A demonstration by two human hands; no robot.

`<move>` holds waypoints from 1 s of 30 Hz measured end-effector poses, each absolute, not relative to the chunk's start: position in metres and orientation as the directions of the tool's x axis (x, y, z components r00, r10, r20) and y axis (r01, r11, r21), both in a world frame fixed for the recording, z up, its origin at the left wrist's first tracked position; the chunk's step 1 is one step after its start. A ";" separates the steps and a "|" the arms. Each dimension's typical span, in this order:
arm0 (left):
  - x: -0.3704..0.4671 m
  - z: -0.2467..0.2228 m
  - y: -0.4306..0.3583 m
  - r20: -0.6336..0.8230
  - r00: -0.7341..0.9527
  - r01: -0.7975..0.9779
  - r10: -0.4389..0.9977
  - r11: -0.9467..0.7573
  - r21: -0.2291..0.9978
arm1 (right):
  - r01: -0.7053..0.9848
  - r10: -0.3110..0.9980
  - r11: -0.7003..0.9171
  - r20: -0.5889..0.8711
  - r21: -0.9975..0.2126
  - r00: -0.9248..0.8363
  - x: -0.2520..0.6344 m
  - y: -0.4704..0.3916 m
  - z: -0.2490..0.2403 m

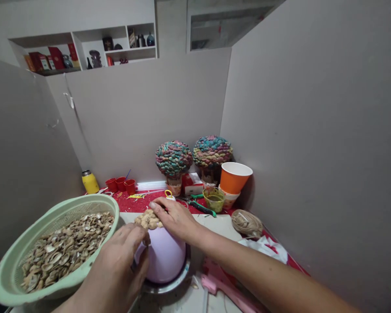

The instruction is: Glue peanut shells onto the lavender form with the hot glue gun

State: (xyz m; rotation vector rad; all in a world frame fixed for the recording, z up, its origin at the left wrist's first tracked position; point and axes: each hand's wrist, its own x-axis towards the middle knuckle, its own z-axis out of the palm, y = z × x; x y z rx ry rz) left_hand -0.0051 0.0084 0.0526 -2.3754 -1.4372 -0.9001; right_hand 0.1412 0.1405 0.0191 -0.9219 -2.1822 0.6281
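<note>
A smooth light-purple balloon (165, 256) rests in a shiny metal bowl (169, 287) in front of me. Tan nutshells (149, 219) cover its top in a tight patch. My left hand (122, 250) curls against the balloon's left side, with thumb and fingers bent around it. Across the top right lies my right hand (176, 217), its fingers closed over the shell patch and the far side; what is under the fingertips is hidden. To the left, a green colander (52, 211) holds many loose shell halves (61, 250).
A pink glue gun (226, 293) lies near my right forearm. Behind are green-handled pliers (202, 208), a twine ball (246, 224), an orange paper bucket (235, 178), red cups (120, 183), clear sticks (151, 186), a yellow bottle (90, 181) and two colourful shell-covered trees (173, 158). Grey partitions surround the table.
</note>
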 end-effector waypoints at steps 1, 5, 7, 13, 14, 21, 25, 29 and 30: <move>-0.004 0.052 0.010 0.604 0.344 0.867 0.719 -0.490 0.089 | 0.431 0.755 0.634 0.396 -0.641 -0.522 0.141 0.140 0.019; 0.001 0.051 0.013 0.591 0.383 0.882 0.710 -0.470 -0.008 | 0.434 0.752 0.640 0.401 -0.634 -0.524 0.141 0.139 0.020; 0.003 0.051 0.015 0.564 0.394 0.888 0.726 -0.459 -0.030 | 0.431 0.750 0.643 0.406 -0.633 -0.523 0.141 0.138 0.020; 0.006 0.047 0.024 0.522 0.402 0.892 0.752 -0.450 -0.038 | 0.419 0.741 0.654 0.421 -0.630 -0.523 0.141 0.139 0.019; 0.006 0.046 0.025 0.516 0.398 0.894 0.758 -0.447 -0.032 | 0.419 0.741 0.654 0.423 -0.630 -0.521 0.141 0.139 0.018; 0.004 0.042 0.028 0.523 0.413 0.878 0.746 -0.478 -0.012 | 0.408 0.740 0.655 0.430 -0.636 -0.518 0.141 0.138 0.018; 0.001 0.039 0.029 0.557 0.426 0.864 0.713 -0.502 -0.018 | 0.404 0.740 0.655 0.437 -0.638 -0.511 0.142 0.138 0.016; -0.002 0.036 0.029 0.586 0.426 0.853 0.689 -0.522 -0.006 | 0.394 0.741 0.655 0.445 -0.645 -0.503 0.141 0.140 0.013; -0.002 0.035 0.029 0.593 0.429 0.848 0.681 -0.529 -0.006 | 0.389 0.740 0.656 0.448 -0.647 -0.502 0.141 0.140 0.012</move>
